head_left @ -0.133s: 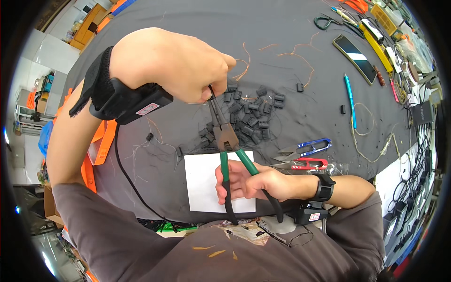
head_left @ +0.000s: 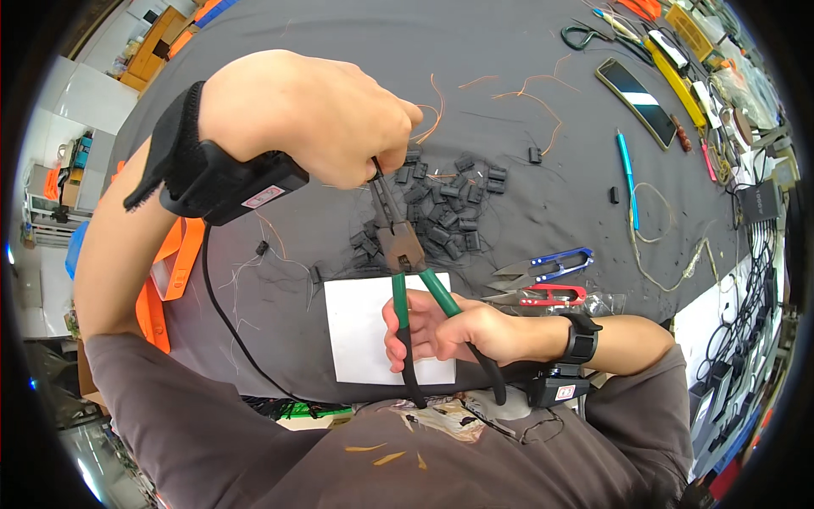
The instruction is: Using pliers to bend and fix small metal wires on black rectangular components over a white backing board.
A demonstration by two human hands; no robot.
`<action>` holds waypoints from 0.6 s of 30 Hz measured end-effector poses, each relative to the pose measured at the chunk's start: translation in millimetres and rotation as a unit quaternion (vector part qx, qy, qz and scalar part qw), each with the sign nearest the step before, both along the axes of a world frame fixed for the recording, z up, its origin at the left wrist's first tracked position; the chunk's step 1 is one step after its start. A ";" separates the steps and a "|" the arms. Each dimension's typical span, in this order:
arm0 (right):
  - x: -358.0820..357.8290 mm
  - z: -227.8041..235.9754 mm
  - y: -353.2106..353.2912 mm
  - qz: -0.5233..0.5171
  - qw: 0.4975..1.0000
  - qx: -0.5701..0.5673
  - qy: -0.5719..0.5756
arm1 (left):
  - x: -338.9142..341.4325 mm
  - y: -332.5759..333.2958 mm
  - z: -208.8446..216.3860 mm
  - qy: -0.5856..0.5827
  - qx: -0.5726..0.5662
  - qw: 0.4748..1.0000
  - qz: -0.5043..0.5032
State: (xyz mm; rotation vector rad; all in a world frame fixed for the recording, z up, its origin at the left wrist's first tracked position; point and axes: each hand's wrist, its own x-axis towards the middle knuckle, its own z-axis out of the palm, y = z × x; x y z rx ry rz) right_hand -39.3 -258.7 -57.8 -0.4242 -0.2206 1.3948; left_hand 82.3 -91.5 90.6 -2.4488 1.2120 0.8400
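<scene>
Nearly no change from the earlier frame — bench (head_left: 500,51) and things sit slightly further left in view, hands keep their pose. Right hand (head_left: 483,331) half-curled around green-handled pliers (head_left: 400,246), handles spread, over paper (head_left: 352,331) at bench's near edge. Left hand (head_left: 326,119) has fingers bent in at pliers' tip — can't tell what they pinch, if anything. Black blocks (head_left: 443,214) heaped beyond paper's far edge.

pliers (head_left: 400,243) above paper (head_left: 358,332) | snips (head_left: 543,276) right | phone (head_left: 638,103) behind snips (pen (head_left: 627,171) between)
</scene>
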 end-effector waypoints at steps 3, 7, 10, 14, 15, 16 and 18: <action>-0.5 -1.3 -0.8 0.000 1.000 0.002 -0.006 | -2.8 -7.3 7.5 -0.003 0.023 0.999 0.023; -0.1 1.8 0.2 0.004 1.000 -0.012 -0.004 | 2.1 -4.1 19.0 0.039 0.080 0.990 0.107; 1.0 0.5 0.4 0.006 1.000 0.007 0.000 | 4.3 12.3 21.5 0.055 0.012 0.992 0.110; 2.2 -6.3 2.6 0.019 0.999 0.045 0.016 | 7.1 26.5 10.1 0.135 -0.031 0.983 0.123; 2.1 -5.9 3.0 0.019 0.999 0.046 0.017 | 7.1 26.8 5.6 0.160 -0.033 0.979 0.124; 2.1 -5.8 3.0 0.019 0.999 0.042 0.024 | 7.5 27.0 1.3 0.185 -0.035 0.974 0.125; 1.9 -5.2 2.7 0.019 0.999 0.032 0.037 | 6.9 30.1 -4.1 0.177 -0.058 0.975 0.122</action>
